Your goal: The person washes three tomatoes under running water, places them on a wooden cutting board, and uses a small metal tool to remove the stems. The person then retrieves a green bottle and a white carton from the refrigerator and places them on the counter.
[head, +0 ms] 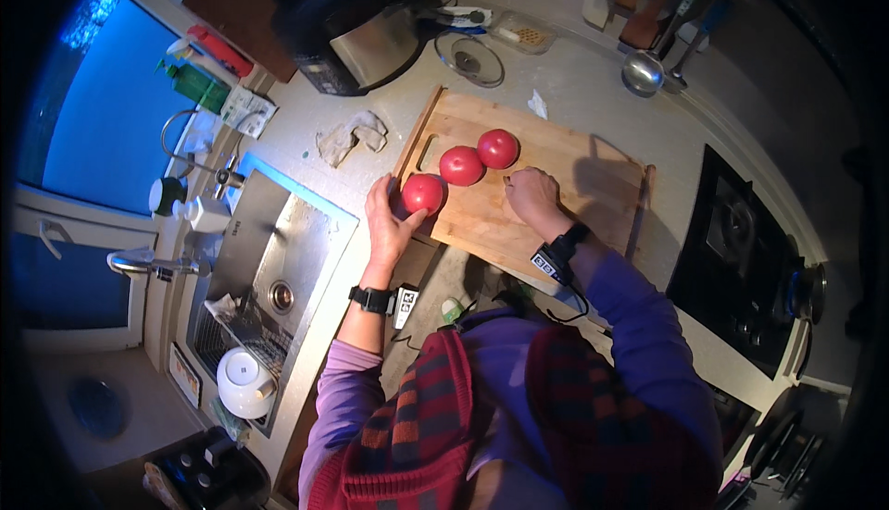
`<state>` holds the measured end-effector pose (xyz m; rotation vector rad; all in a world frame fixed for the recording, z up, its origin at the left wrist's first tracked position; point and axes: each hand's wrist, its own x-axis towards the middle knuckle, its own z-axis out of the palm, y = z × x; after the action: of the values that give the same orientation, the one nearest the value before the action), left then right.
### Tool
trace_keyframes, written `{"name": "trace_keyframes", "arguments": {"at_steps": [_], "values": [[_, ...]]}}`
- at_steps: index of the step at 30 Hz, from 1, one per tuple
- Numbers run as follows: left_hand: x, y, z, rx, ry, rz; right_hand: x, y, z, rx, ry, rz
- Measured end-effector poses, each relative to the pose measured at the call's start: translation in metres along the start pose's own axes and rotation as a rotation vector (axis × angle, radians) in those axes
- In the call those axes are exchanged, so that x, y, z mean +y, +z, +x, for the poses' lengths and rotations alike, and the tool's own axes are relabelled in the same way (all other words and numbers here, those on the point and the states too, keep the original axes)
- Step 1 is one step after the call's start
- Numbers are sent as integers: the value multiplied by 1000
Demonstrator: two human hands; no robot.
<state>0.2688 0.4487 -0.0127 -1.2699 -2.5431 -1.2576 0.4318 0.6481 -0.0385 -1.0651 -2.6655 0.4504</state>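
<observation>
Three red tomatoes lie in a slanting row on a wooden cutting board (472, 222). The nearest tomato (422, 193) sits at the board's left edge. My left hand (389, 222) curves around that tomato, its thumb at the lower side and its fingers by the board's rim; how firmly it grips is unclear. Beyond it are the middle tomato (461, 166) and the far tomato (498, 148), close together. My right hand (533, 196) is over the board, right of the middle tomato, with fingers curled. A small dark spot shows at its fingertips, but what it is cannot be made out.
A steel sink (298, 239) lies left, holding a white bowl (244, 381). Behind the board are a crumpled cloth (353, 136), an electric cooker (368, 41) and a glass lid (469, 59). A black hob (736, 260) is right; a ladle (642, 71) hangs behind.
</observation>
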Motion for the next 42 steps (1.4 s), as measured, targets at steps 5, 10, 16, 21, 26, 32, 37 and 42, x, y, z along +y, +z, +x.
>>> {"name": "trace_keyframes", "arguments": {"at_steps": [5,10,16,21,26,32,37,42], "values": [[17,0,0,-44,-60,-43,9,9,9,44,-18,-227],[49,10,6,-16,-59,-181,18,4,2,7,-122,-193],[75,23,15,48,14,-305,47,-43,-24,156,-160,229],[97,53,4,-76,-81,-627,92,-98,-96,252,-16,316],[130,78,-42,-416,110,-659,96,-99,-241,496,306,221],[206,86,-130,-1270,67,-906,73,-81,-446,335,648,265],[270,102,-240,-1780,236,-591,70,-74,-648,252,1088,686],[328,116,-364,-2129,360,-133,-10,-41,-837,433,1413,1194]]}}
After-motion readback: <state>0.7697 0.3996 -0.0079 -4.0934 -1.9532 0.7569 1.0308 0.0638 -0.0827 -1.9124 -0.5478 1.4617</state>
